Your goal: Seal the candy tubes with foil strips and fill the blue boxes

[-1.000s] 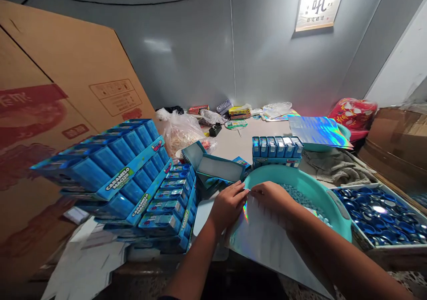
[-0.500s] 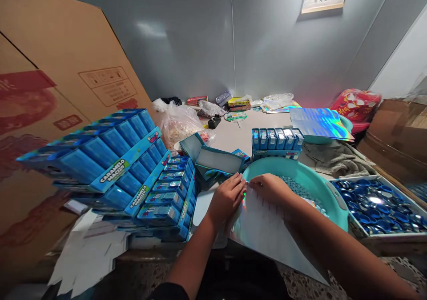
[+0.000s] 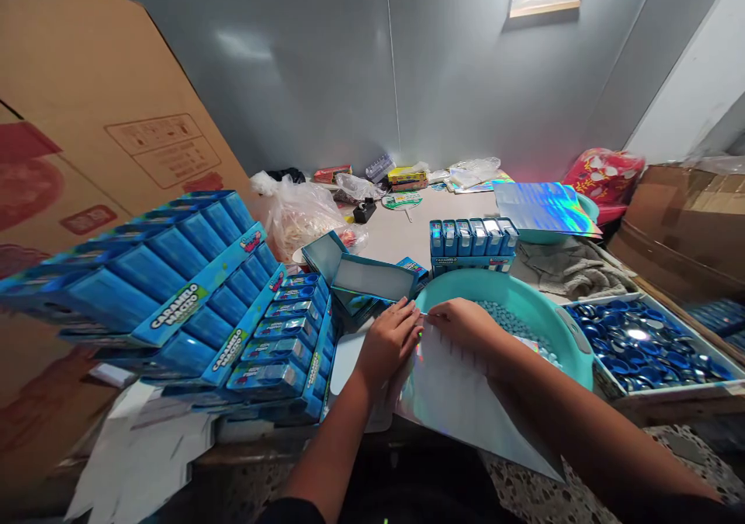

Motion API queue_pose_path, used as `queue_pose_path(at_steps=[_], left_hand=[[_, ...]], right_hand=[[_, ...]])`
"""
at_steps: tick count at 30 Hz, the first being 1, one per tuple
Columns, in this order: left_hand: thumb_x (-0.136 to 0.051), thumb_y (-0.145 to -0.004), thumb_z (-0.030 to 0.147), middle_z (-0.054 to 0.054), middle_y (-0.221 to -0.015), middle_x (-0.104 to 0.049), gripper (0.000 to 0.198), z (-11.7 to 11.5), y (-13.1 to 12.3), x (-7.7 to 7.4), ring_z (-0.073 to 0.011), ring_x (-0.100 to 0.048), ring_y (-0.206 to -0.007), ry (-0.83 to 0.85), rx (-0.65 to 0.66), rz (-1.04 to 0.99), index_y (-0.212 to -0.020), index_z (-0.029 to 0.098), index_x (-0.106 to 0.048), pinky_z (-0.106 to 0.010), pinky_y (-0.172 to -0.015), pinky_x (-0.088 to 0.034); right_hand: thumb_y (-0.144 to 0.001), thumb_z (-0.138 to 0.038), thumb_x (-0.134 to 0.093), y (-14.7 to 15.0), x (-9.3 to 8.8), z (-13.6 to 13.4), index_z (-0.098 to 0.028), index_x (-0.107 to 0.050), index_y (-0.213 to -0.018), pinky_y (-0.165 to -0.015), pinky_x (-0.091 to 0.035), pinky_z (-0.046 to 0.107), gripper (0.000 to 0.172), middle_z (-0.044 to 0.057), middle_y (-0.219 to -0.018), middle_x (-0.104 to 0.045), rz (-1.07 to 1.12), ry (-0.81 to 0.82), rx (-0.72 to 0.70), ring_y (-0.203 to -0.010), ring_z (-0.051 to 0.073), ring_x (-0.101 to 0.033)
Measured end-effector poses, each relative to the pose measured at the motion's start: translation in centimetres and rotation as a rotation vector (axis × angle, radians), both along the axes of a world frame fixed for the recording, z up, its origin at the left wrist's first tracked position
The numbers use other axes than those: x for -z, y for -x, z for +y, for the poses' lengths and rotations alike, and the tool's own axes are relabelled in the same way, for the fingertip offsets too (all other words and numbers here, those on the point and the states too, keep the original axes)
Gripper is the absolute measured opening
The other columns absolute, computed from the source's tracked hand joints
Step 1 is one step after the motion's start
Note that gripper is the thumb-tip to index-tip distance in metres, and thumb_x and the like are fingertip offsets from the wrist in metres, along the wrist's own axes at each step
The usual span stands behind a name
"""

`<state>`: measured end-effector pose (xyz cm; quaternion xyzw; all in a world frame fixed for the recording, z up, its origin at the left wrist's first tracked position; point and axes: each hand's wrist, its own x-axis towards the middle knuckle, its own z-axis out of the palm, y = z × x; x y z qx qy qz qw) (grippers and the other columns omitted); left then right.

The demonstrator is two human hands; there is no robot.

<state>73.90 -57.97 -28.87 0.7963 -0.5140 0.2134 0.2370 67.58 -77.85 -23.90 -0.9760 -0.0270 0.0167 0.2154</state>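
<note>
My left hand (image 3: 389,341) and my right hand (image 3: 459,324) meet at the top edge of a shiny holographic sheet (image 3: 459,404) that lies in front of me over the table edge. Both hands pinch something small at that edge; I cannot make out what. The sheet leans on the rim of a teal basin (image 3: 567,345) that holds small pale blue candies (image 3: 509,322). Just beyond my left hand lies an open blue carton (image 3: 372,278).
Stacked blue display boxes (image 3: 192,307) fill the left, with a big cardboard box (image 3: 75,151) behind. A filled blue display box (image 3: 471,241) stands beyond the basin. A tray of blue caps (image 3: 640,338) sits right. Another holographic sheet (image 3: 541,207), bags and clutter lie at the back.
My hands stay at the sheet's top edge, fingers shifting only slightly. The view has tilted and drifted a little, so everything sits a bit higher and more left.
</note>
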Motion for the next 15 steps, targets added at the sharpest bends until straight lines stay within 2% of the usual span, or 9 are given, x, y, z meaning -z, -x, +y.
queue_pose_path(at_steps=[10, 15], left_hand=[[-0.054, -0.098, 0.029, -0.011, -0.129, -0.069, 0.026, -0.08, -0.2, -0.05, -0.0262, -0.059, -0.13, -0.022, 0.025, 0.073, -0.118, 0.02, -0.069, -0.047, -0.108, -0.052], [-0.054, -0.097, 0.027, -0.011, -0.127, -0.069, 0.041, -0.4, -0.49, -0.65, -0.0268, -0.061, -0.127, -0.095, 0.01, 0.087, -0.138, 0.022, -0.056, -0.048, -0.106, -0.052]], right_hand=[[-0.1, -0.031, -0.048, 0.11, 0.05, 0.19, -0.023, -0.076, -0.086, -0.063, -0.033, 0.026, 0.033, 0.007, -0.091, -0.077, 0.017, 0.033, 0.001, -0.081, 0.018, -0.066], [-0.099, -0.03, -0.048, 0.13, -0.1, 0.34, -0.023, -0.077, -0.087, -0.063, -0.033, 0.027, 0.032, 0.007, -0.093, -0.077, 0.021, 0.042, 0.004, -0.083, 0.019, -0.067]])
